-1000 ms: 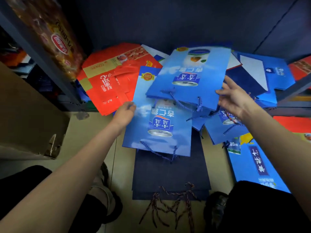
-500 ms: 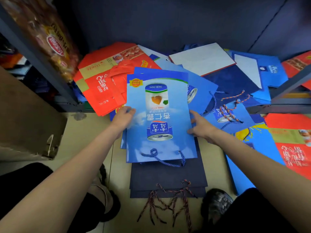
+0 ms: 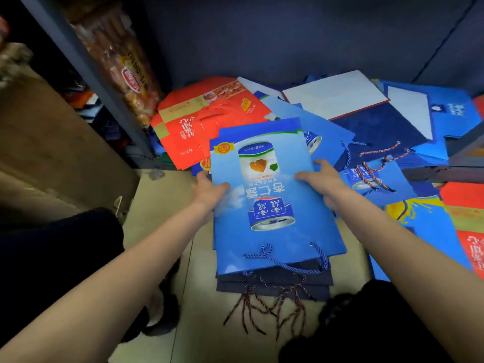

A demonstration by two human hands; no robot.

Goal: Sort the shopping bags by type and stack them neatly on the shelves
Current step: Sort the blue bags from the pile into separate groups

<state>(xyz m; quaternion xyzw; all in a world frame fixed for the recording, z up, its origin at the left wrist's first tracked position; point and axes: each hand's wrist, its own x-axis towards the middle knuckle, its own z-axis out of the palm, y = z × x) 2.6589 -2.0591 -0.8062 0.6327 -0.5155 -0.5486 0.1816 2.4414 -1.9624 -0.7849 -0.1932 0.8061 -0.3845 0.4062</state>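
A: Main item, go

B: Light blue can-print bag [image 3: 272,205], flat, top of a small stack of same-type blue bags, its rope handle [image 3: 285,260] at the near edge. Stack lies on dark navy bags [image 3: 275,282] on the floor [image 3: 162,205], their striped cords trailing toward the person

A: Hands?

B: Left hand [image 3: 209,191] grips the bag's left edge, thumb on top, fingers hidden under. Right hand [image 3: 323,179] grips the right edge, thumb on the print, fingers curled round the side. Both holding the bag

A: Around it?

B: Red bags [image 3: 188,132] just behind-left, overlapping. More blue can-print bags [image 3: 374,179] to the right with striped handles on them. A white-faced flat bag [image 3: 332,94] and a navy bag [image 3: 379,127] further back. Blue bag with small white logo [image 3: 450,111] far right. Red bag [image 3: 468,242] at right edge

A: Surroundings?

B: Grey shelf upright [image 3: 86,72] on left, snack packaging [image 3: 125,72] behind it, cardboard box [image 3: 52,142] left. Dark wall [image 3: 262,35] behind the pile
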